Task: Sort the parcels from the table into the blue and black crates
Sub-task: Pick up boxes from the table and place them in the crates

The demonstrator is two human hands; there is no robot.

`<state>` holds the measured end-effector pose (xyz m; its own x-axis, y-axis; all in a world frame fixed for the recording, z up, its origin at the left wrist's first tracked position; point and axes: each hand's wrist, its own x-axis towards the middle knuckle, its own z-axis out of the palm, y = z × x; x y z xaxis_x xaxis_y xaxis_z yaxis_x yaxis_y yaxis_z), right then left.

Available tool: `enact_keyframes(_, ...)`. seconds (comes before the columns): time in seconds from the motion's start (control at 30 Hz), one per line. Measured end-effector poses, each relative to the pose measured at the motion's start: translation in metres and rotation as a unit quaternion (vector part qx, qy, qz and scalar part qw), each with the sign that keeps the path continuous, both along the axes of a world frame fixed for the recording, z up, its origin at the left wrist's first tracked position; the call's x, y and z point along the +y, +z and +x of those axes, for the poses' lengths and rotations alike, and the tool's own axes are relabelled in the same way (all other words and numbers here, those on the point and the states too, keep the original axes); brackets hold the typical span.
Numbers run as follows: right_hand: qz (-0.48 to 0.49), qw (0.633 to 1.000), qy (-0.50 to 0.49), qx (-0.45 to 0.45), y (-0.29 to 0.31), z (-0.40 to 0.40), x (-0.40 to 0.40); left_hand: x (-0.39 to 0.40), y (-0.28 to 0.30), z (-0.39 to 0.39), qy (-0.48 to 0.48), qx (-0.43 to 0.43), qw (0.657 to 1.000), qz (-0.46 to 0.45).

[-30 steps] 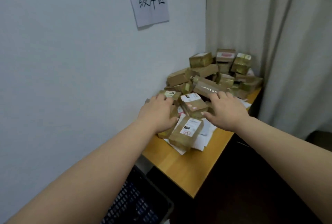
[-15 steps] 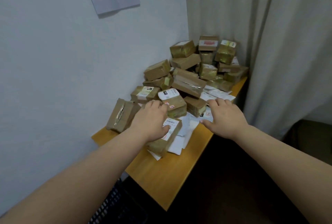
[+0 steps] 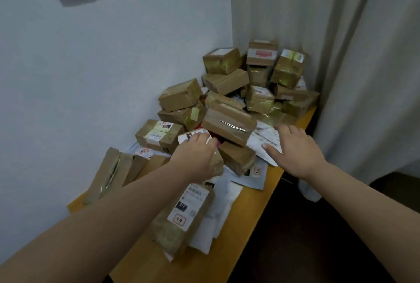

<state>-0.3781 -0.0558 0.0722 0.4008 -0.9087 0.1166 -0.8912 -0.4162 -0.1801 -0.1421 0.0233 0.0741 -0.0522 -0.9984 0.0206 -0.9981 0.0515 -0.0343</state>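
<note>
The left hand (image 3: pixel 195 160) is laid over a small taped parcel (image 3: pixel 217 162) with a white label at its far end, the fingers curled down around it. The right hand (image 3: pixel 295 153) is held flat and spread, palm down, above white mailers (image 3: pixel 264 140) at the counter's edge; whether it touches them cannot be told. Between the two hands, a brown box (image 3: pixel 237 157) is seen, tilted. At 12 o'clock from the left hand, a long box with shiny tape (image 3: pixel 228 123) is propped across the heap. Toward 1 o'clock, the pile of parcels (image 3: pixel 256 83) is stacked into the corner against the curtain (image 3: pixel 341 55). At 10 o'clock, a box with pale labels (image 3: pixel 159 135) is set by the wall (image 3: pixel 91 67). At 6 o'clock, a labelled packet (image 3: pixel 181 217) is lying on white envelopes (image 3: pixel 223 201) on the wooden counter (image 3: pixel 238 248). At 9 o'clock, a flat taped parcel (image 3: pixel 111 173) is leaned near the wall.
</note>
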Motion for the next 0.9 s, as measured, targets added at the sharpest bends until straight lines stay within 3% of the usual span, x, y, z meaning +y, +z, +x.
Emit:
enact_keyframes(0.13, 0.062, 0.998, -0.017, 0.011, -0.032, -0.005, -0.052, -0.054, -0.012, -0.014, 0.041, 0.095, 0.994, -0.018)
enact_keyframes(0.3, 0.107, 0.994, 0.020, -0.010, -0.058, 0.008, -0.132, -0.108, -0.036, -0.017, 0.045, 0.063, 0.997, -0.016)
enact_keyframes(0.57, 0.192, 0.976, 0.050, -0.089, -0.100, 0.026, -0.237, -0.192, -0.040, -0.021, 0.202, 0.140, 0.967, -0.067)
enact_keyframes(0.73, 0.240, 0.962, 0.045, -0.122, -0.125, 0.038, -0.269, -0.215, -0.044, -0.017, 0.169, 0.082, 0.979, -0.076)
enact_keyframes(0.9, 0.281, 0.954, 0.061, -0.091, -0.136, 0.051, -0.288, -0.220, -0.056, -0.003, 0.294, 0.153, 0.942, -0.049)
